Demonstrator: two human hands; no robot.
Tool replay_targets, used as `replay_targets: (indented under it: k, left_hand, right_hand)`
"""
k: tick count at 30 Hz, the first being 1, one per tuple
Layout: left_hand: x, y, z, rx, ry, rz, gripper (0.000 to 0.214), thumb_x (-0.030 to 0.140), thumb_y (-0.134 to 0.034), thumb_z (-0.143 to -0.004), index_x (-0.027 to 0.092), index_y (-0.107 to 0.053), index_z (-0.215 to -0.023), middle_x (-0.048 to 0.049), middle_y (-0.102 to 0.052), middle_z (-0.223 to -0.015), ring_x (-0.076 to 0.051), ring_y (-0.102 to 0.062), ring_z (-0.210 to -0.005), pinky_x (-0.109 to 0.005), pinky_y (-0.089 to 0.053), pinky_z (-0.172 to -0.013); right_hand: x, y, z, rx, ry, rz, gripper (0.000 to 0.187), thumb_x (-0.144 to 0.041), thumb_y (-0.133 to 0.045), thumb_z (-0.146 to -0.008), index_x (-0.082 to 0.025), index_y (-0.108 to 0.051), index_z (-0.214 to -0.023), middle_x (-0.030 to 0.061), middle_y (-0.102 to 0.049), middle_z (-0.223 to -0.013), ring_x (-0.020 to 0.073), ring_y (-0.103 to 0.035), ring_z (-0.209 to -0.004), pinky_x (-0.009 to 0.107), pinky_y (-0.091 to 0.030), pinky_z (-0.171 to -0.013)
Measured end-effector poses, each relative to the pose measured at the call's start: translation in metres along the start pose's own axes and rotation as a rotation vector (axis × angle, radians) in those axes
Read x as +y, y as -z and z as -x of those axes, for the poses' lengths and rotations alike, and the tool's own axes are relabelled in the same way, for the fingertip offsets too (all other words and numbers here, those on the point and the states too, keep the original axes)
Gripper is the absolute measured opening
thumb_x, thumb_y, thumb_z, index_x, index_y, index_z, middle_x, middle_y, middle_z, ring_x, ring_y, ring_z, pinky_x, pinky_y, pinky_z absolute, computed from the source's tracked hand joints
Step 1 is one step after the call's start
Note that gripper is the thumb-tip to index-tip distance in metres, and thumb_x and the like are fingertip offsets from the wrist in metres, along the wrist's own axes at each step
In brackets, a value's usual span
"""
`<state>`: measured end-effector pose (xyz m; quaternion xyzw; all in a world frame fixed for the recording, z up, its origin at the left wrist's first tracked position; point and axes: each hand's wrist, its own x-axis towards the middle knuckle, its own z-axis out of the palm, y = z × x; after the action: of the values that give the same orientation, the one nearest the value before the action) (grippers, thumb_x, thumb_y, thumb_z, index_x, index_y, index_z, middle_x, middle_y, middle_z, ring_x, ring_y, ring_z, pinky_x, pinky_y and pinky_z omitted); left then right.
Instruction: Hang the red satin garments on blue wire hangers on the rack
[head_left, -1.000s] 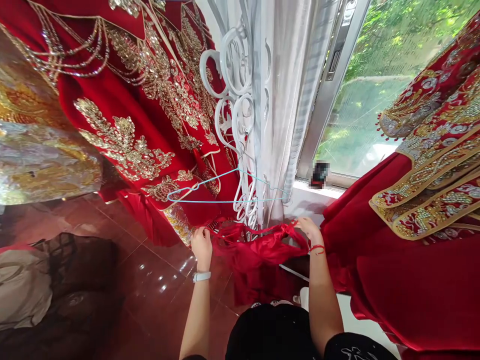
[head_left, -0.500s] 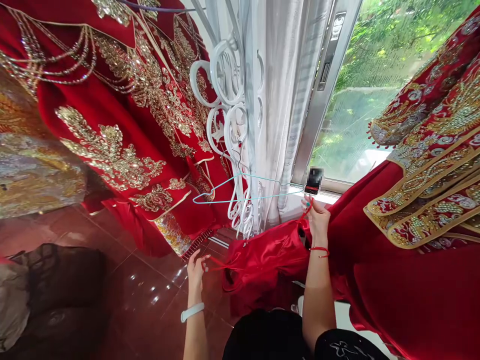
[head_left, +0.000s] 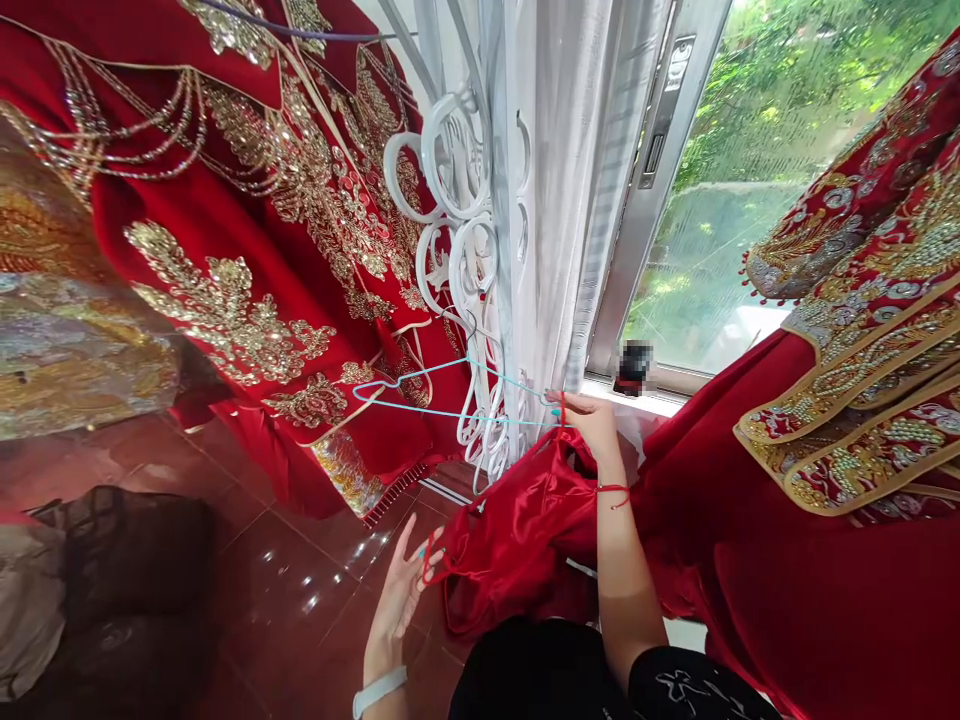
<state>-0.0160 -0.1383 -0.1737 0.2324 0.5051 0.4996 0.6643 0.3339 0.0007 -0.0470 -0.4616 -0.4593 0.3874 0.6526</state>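
Observation:
A red satin dress (head_left: 510,520) hangs by its thin straps between my hands. My right hand (head_left: 589,420) pinches one red strap at the right end of a light blue wire hanger (head_left: 420,408), touching the hanger there. The hanger's hook rests at the white scrolled metal stand, and the hanger tilts down to the right. Lower and to the left, my left hand (head_left: 409,585) has the other strap (head_left: 428,560) caught at its fingers, with some fingers spread. This hand is apart from the hanger.
Red gowns with gold beadwork (head_left: 225,300) hang at the left, another embroidered garment (head_left: 862,400) at the right. The white scrolled metal stand (head_left: 424,270) is just behind the hanger, beside a window (head_left: 705,250). A dark bag (head_left: 135,570) lies on the tiled floor (head_left: 277,580).
My right hand has moved left with its strap to the hanger's right end. The hanger has shifted left and tilted. My left hand has turned and moved slightly right and down.

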Motion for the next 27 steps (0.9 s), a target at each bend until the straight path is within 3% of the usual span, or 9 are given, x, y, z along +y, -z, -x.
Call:
replay_targets:
  k: [2, 4, 10, 13, 16, 22, 27]
  left_hand:
    - [0.001, 0.009, 0.005, 0.026, -0.036, 0.012, 0.119, 0.023, -0.092, -0.061, 0.039, -0.028, -0.160, -0.0119, -0.064, -0.144, -0.024, -0.075, -0.104, -0.017, -0.057, -0.059]
    - [0.004, 0.017, 0.007, 0.052, -0.076, 0.007, 0.125, 0.023, -0.095, -0.056, 0.041, -0.027, -0.160, -0.0119, -0.064, -0.144, -0.024, -0.076, -0.101, -0.015, -0.055, -0.055]
    - [0.036, 0.026, -0.003, 0.142, -0.181, -0.041, 0.133, 0.031, -0.100, -0.047, 0.031, -0.029, -0.159, -0.0121, -0.079, -0.108, -0.023, -0.078, -0.086, -0.023, -0.062, -0.065]
    - [0.068, 0.018, -0.012, 0.153, -0.263, -0.096, 0.132, 0.034, -0.100, -0.047, 0.028, -0.029, -0.157, -0.0113, -0.080, -0.101, -0.024, -0.079, -0.081, -0.027, -0.063, -0.066]
    - [0.101, 0.006, -0.022, 0.160, -0.377, -0.144, 0.126, 0.035, -0.099, -0.051, 0.026, -0.030, -0.156, -0.0118, -0.079, -0.101, -0.025, -0.079, -0.082, -0.028, -0.063, -0.067]
    - [0.155, -0.020, -0.036, 0.142, -0.556, -0.213, 0.135, 0.039, -0.097, -0.054, 0.021, -0.016, -0.161, -0.0103, -0.080, -0.092, -0.025, -0.079, -0.088, -0.031, -0.064, -0.075]
    - [0.187, -0.043, -0.030, 0.048, -0.690, -0.316, 0.134, 0.041, -0.095, -0.058, 0.018, -0.013, -0.163, -0.0138, -0.079, -0.099, -0.026, -0.079, -0.086, -0.040, -0.064, -0.085]
  right_hand:
    - [-0.003, -0.010, -0.002, -0.030, -0.005, 0.018, 0.030, -0.036, -0.083, -0.062, -0.022, -0.084, -0.088, 0.0065, -0.082, -0.095, 0.0266, -0.077, -0.093, 0.041, -0.062, -0.087]
    - [-0.004, -0.017, -0.005, -0.049, -0.001, 0.041, 0.026, -0.037, -0.080, -0.064, -0.021, -0.084, -0.084, 0.0068, -0.082, -0.091, 0.0264, -0.077, -0.089, 0.039, -0.062, -0.082]
    - [-0.007, -0.010, -0.005, -0.166, 0.059, 0.264, 0.018, -0.035, -0.068, -0.070, -0.020, -0.077, -0.076, 0.0046, -0.080, -0.081, 0.0214, -0.071, -0.075, 0.033, -0.055, -0.073]
    - [-0.017, -0.005, -0.001, -0.190, 0.149, 0.354, 0.019, -0.034, -0.063, -0.076, -0.021, -0.073, -0.086, 0.0003, -0.073, -0.076, 0.0173, -0.065, -0.071, 0.028, -0.050, -0.069]
    - [-0.026, -0.003, -0.001, -0.131, 0.214, 0.444, 0.024, -0.039, -0.064, -0.081, -0.023, -0.072, -0.097, -0.0019, -0.066, -0.074, 0.0161, -0.059, -0.068, 0.028, -0.047, -0.067]
    - [-0.034, 0.005, -0.017, 0.053, 0.400, 0.766, 0.019, -0.036, -0.064, -0.084, -0.023, -0.066, -0.071, 0.0041, -0.065, -0.078, 0.0221, -0.056, -0.083, 0.034, -0.044, -0.078]
    - [-0.037, 0.017, -0.032, 0.020, 0.536, 0.898, 0.015, -0.031, -0.063, -0.083, -0.022, -0.065, -0.071, 0.0027, -0.060, -0.074, 0.0224, -0.052, -0.081, 0.034, -0.037, -0.079]
